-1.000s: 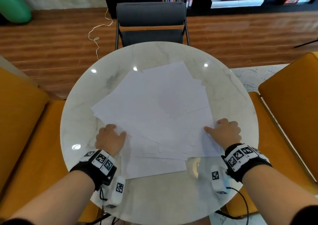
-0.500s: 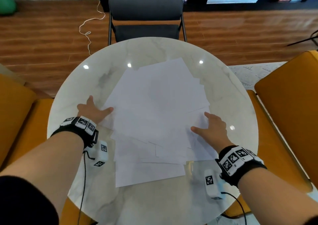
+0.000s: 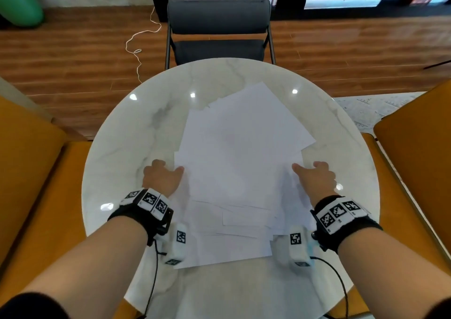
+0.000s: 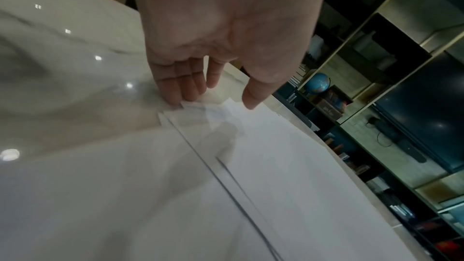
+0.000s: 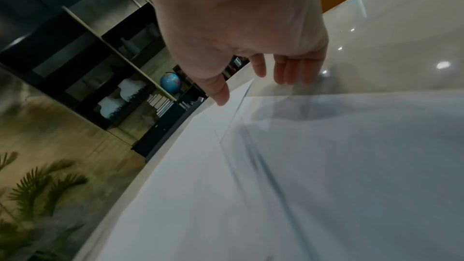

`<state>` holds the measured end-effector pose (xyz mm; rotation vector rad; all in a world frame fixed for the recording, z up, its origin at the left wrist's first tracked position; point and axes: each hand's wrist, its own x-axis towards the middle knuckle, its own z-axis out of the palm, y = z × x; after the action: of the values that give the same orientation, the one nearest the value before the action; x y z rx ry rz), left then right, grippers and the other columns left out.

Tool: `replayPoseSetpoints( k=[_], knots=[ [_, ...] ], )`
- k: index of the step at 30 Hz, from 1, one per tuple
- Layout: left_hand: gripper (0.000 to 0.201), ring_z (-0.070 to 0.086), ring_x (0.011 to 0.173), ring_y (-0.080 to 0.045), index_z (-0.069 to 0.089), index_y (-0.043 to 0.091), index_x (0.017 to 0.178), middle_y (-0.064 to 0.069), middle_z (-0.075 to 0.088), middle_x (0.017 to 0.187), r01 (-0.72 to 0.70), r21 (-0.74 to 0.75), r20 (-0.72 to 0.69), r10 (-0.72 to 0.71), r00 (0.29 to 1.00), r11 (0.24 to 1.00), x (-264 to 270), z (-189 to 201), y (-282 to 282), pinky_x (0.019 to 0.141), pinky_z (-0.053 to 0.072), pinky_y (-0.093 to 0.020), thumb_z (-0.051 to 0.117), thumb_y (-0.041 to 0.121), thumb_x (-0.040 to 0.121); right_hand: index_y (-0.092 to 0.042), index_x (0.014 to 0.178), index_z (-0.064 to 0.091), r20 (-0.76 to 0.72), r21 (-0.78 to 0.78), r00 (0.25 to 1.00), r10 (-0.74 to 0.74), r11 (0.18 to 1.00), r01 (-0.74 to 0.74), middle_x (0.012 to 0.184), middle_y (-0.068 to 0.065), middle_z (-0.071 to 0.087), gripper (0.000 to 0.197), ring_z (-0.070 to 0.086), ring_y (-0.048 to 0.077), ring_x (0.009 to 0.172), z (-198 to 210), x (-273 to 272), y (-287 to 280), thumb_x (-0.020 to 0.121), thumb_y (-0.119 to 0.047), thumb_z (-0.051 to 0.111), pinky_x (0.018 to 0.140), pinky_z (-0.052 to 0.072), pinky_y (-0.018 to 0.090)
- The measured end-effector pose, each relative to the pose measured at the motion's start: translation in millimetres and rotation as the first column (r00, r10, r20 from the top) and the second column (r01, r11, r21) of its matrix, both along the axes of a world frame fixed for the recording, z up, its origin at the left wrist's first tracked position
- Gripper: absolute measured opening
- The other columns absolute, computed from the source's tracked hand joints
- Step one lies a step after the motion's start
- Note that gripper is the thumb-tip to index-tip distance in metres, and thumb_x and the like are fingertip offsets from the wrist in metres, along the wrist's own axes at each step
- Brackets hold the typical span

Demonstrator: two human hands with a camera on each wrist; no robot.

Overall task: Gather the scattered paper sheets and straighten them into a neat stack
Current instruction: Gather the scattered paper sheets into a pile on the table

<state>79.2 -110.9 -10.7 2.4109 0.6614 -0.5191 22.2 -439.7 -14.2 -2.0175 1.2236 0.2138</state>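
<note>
Several white paper sheets (image 3: 239, 160) lie in a loose, fanned pile on the round marble table (image 3: 117, 143). My left hand (image 3: 162, 176) is at the pile's left edge. In the left wrist view its straight fingertips (image 4: 175, 100) touch a corner of the sheets (image 4: 276, 166) while the thumb hovers over the top sheet. My right hand (image 3: 314, 176) is at the right edge. Its thumb (image 5: 220, 96) lies on the paper (image 5: 251, 186), and its fingers (image 5: 288, 74) reach down past the paper's edge toward the table. Neither hand grips anything.
A dark chair (image 3: 218, 25) stands at the table's far side. Orange chairs flank it on the left (image 3: 29, 172) and right (image 3: 415, 160). A white cable (image 3: 140, 47) lies on the wooden floor. Bare marble rings the pile.
My left hand has swept inward from the far left and pushed the sheets' left edge toward the middle, so the pile is narrower. My right hand stays at the right edge.
</note>
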Motion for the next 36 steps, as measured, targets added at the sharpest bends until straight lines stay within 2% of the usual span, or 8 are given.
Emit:
replayPoseSetpoints(
  k=[7,10,13,20,26,30,33,36],
  knots=[
    [0.069,0.053,0.121,-0.033,0.031,-0.002,0.137,-0.019,0.050,0.136,-0.143,-0.256,-0.081,0.126,0.989,0.956,-20,2,-35,0.092,0.044,-0.033,0.063,0.031,0.085,-0.001,0.132,0.041,0.036,0.303,0.998,-0.045,0.953,0.032,0.128,0.016,0.055,0.106,0.057,0.036,0.112,-7,10,46,0.046,-0.054,0.075,0.096,0.049,0.049],
    [0.069,0.049,0.126,-0.032,0.032,-0.002,0.138,-0.017,0.048,0.139,-0.123,-0.262,-0.116,0.096,0.989,0.957,-25,1,-38,0.100,0.040,-0.032,0.062,0.032,0.086,0.000,0.123,0.046,0.022,0.257,0.998,0.057,0.964,-0.061,0.121,0.016,0.056,0.079,0.057,0.035,0.110,-16,6,55,0.065,-0.046,0.074,0.095,0.049,0.048],
    [0.065,0.044,0.128,-0.034,0.045,0.008,0.136,-0.016,0.047,0.139,-0.054,-0.095,-0.101,0.044,0.994,0.994,-27,3,-33,0.106,0.037,-0.037,0.058,0.044,0.084,-0.004,0.101,0.059,-0.043,0.220,0.972,0.231,0.951,-0.217,0.112,0.015,0.061,0.055,0.059,0.032,0.099,-13,4,53,0.072,-0.050,0.067,0.089,0.050,0.041],
    [0.070,0.034,0.133,-0.038,0.039,0.014,0.141,-0.017,0.034,0.144,-0.093,-0.029,0.003,0.094,0.996,0.995,-34,-1,-20,0.107,0.034,-0.045,0.061,0.043,0.081,-0.016,0.142,0.038,-0.038,-0.282,0.882,0.470,0.842,-0.460,0.148,0.015,0.033,0.072,0.035,0.037,0.133,1,39,7,0.082,-0.049,0.061,0.108,0.031,0.047],
    [0.069,0.033,0.134,-0.034,0.036,0.018,0.144,-0.014,0.034,0.146,-0.096,-0.107,0.016,0.098,0.995,0.990,-35,-11,-17,0.109,0.032,-0.044,0.058,0.041,0.082,-0.014,0.149,0.020,-0.146,-0.316,0.890,0.432,0.832,-0.456,0.156,0.017,0.023,0.096,0.024,0.039,0.141,-1,114,-41,0.076,-0.060,0.063,0.112,0.024,0.054],
    [0.071,0.038,0.131,-0.034,0.034,0.019,0.145,-0.014,0.030,0.146,-0.183,-0.186,-0.012,0.184,0.983,0.965,-33,-10,-18,0.109,0.037,-0.049,0.059,0.041,0.082,-0.012,0.140,0.030,-0.251,-0.328,0.869,0.427,0.807,-0.492,0.141,0.019,0.037,0.100,0.033,0.038,0.132,1,137,-48,0.062,-0.053,0.079,0.107,0.031,0.052],
    [0.073,0.039,0.131,-0.034,0.033,0.018,0.145,-0.016,0.029,0.147,-0.204,-0.190,-0.016,0.205,0.979,0.960,-32,-11,-22,0.109,0.037,-0.048,0.059,0.041,0.082,-0.007,0.131,0.037,-0.360,-0.338,0.818,0.448,0.755,-0.562,0.133,0.019,0.043,0.091,0.040,0.036,0.127,7,137,-35,0.062,-0.045,0.083,0.104,0.035,0.044],
    [0.073,0.045,0.126,-0.037,0.034,0.017,0.144,-0.015,0.029,0.146,-0.243,-0.227,-0.024,0.244,0.970,0.943,-32,-11,-26,0.106,0.041,-0.048,0.061,0.042,0.081,-0.006,0.132,0.036,-0.388,-0.235,0.763,0.518,0.745,-0.625,0.131,0.018,0.046,0.093,0.045,0.037,0.124,6,125,-22,0.061,-0.044,0.084,0.100,0.040,0.047]
  ],
)
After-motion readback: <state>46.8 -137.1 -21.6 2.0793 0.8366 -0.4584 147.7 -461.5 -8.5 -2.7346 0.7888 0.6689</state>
